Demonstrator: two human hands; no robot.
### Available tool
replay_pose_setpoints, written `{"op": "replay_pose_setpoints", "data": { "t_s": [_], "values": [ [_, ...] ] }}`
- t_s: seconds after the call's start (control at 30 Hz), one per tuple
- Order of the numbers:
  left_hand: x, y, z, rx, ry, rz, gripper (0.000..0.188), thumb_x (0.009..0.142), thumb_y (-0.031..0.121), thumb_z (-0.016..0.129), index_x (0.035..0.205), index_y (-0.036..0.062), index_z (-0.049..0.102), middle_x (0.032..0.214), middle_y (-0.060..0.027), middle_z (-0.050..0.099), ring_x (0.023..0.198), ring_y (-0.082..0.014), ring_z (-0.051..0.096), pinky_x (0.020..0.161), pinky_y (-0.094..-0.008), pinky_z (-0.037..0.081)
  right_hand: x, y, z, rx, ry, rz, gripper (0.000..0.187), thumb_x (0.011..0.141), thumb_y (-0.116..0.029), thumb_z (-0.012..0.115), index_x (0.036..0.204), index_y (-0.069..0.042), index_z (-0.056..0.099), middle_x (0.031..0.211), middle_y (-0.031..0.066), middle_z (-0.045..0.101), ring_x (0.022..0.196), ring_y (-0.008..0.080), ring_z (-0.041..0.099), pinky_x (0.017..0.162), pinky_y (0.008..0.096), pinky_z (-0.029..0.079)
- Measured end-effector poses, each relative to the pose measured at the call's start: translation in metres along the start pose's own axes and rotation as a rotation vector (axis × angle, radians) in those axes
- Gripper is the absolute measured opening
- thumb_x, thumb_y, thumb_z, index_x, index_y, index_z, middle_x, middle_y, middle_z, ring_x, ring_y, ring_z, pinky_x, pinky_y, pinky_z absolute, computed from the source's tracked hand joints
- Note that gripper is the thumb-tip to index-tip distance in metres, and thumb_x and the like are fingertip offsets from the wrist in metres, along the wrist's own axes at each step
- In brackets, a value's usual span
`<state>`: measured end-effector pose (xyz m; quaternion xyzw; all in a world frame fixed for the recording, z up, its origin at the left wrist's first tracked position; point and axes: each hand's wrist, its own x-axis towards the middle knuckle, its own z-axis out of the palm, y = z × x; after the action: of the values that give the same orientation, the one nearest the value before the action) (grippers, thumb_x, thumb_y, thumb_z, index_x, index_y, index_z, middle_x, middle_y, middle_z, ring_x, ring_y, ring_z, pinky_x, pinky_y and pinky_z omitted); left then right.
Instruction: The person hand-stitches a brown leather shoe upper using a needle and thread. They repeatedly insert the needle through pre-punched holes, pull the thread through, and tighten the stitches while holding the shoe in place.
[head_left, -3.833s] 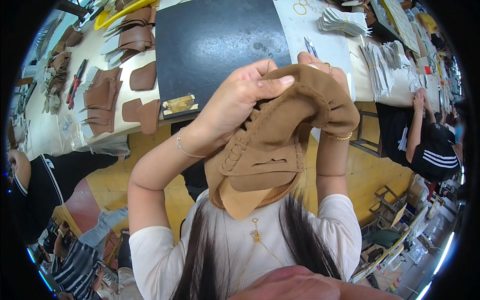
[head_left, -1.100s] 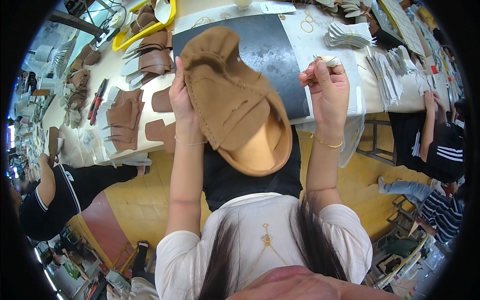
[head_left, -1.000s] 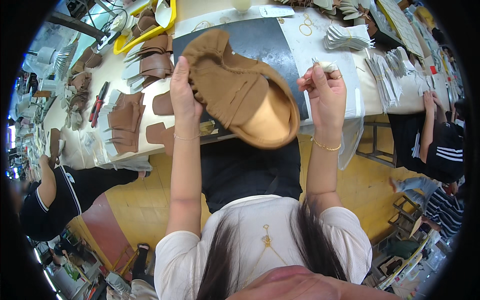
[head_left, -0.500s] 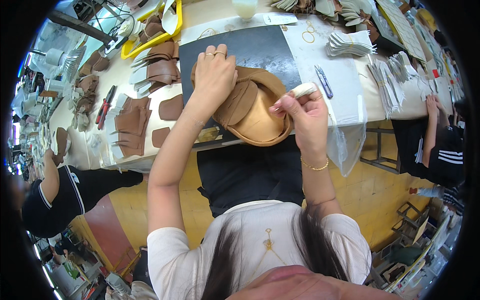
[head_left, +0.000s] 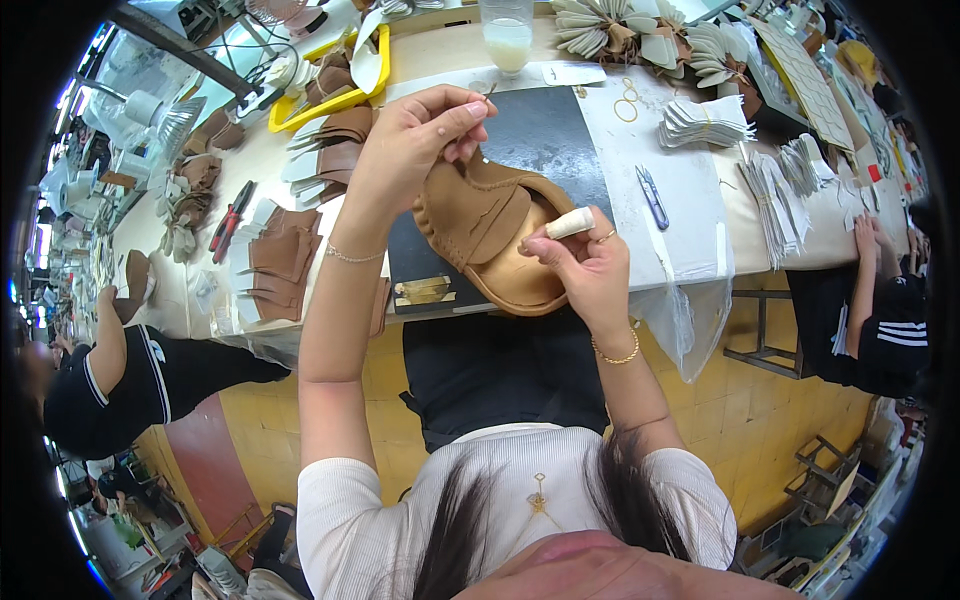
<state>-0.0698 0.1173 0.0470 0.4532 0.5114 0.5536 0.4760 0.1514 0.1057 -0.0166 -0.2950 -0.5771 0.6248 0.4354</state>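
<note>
A brown leather shoe upper (head_left: 480, 225) with a gathered, stitched seam lies at the table's near edge, partly on a black mat (head_left: 540, 115). My left hand (head_left: 425, 135) is raised over its far left end, thumb and index finger pinched. A thin, short piece shows at those fingertips, too small to name. Close by the shoe's opening is my right hand (head_left: 590, 265), its thumb and fingers pressed together. Whatever they hold, if anything, cannot be made out. White tape (head_left: 571, 222) wraps one finger of that hand.
Brown leather pieces (head_left: 280, 255) and red-handled pliers (head_left: 232, 222) lie to the left, a yellow tray (head_left: 384, 75) beyond. Blue thread snips (head_left: 652, 197) and bundled pale pieces (head_left: 705, 123) are on the right. A cup (head_left: 508, 40) stands at the back. Co-workers sit on both sides.
My left hand has come off the shoe upper and now pinches above its far end. My right hand sits slightly lower and further left in view, still pinched.
</note>
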Motion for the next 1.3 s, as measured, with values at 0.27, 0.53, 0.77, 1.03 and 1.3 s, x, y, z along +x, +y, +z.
{"op": "replay_pose_setpoints", "data": {
  "t_s": [0.27,0.53,0.77,1.03,1.3],
  "values": [
    [-0.055,0.005,0.01,-0.078,-0.027,-0.051,0.021,0.091,0.02,0.067,0.097,0.0,0.069,0.076,0.001,0.062,0.065,-0.0037,0.05,0.058,-0.0175,0.037,0.021,-0.031,0.021,0.21,-0.025,-0.197,0.019,0.081,0.005,0.073,0.096,0.002,0.061,0.106,0.0111,0.065,0.094,0.0149,0.067,0.082,0.0253,0.056],
    [-0.098,-0.027,0.015,-0.264,0.133,0.024,0.015,0.09,0.01,0.067,0.099,-0.0019,0.07,0.079,-0.0022,0.065,0.066,-0.005,0.051,0.061,-0.019,0.041,0.014,-0.015,0.045,-0.253,0.025,-0.372,0.015,0.076,0.001,0.078,0.088,-0.001,0.07,0.089,0.0048,0.063,0.077,0.0113,0.064,0.066,0.0235,0.053],
    [-0.121,-0.03,0.014,-0.175,0.279,0.079,0.012,0.089,0.006,0.067,0.096,-0.0033,0.072,0.078,0.0002,0.063,0.063,-0.0028,0.046,0.057,-0.0187,0.035,-0.003,-0.012,0.05,-0.484,-0.017,-0.38,0.015,0.078,-0.005,0.078,0.091,-0.003,0.071,0.073,0.0035,0.057,0.06,0.011,0.054,0.053,0.0274,0.043],
    [-0.126,-0.022,0.012,-0.149,0.306,0.173,0.011,0.087,0.004,0.068,0.093,-0.0038,0.072,0.072,0.0003,0.058,0.06,-0.0023,0.044,0.054,-0.0189,0.031,-0.012,-0.03,0.059,-0.458,-0.042,-0.332,0.014,0.078,-0.005,0.078,0.091,-0.003,0.071,0.065,0.001,0.05,0.051,0.0072,0.045,0.046,0.0229,0.035],
    [-0.13,-0.024,0.014,-0.14,0.333,0.223,0.011,0.087,0.003,0.068,0.093,-0.0043,0.072,0.071,0.0008,0.057,0.059,-0.002,0.044,0.052,-0.0192,0.031,-0.015,-0.031,0.067,-0.502,-0.032,-0.409,0.013,0.078,-0.002,0.077,0.089,-0.002,0.07,0.065,0.0016,0.051,0.049,0.0067,0.045,0.044,0.0226,0.035]
  ]
}}
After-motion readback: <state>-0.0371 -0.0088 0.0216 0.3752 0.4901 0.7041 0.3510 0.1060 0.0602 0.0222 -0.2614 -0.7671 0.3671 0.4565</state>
